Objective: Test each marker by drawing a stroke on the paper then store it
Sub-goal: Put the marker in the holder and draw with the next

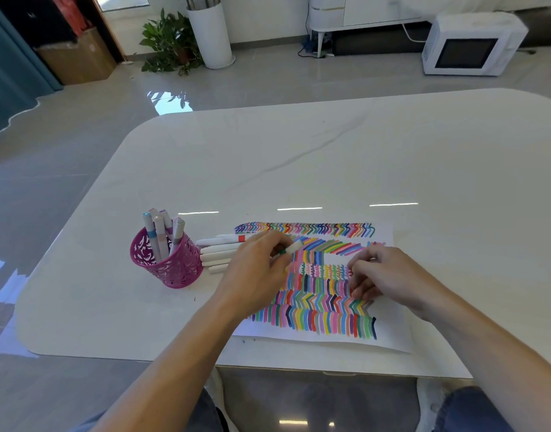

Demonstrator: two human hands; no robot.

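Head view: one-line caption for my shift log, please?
Left hand grips a green-banded marker over the stroke-filled paper; right hand rests on it, pink cup and loose markers alongside.

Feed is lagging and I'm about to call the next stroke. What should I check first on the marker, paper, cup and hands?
1. The marker is gripped by the left hand: ok.
2. The marker is uncapped: cannot tell.
3. The right hand rests on the paper, steadying it: ok.
4. The right hand is holding anything: cannot tell.
5. A bare patch is left on the paper for a stroke: ok.
6. The pink cup is upright, with room for another marker: ok.
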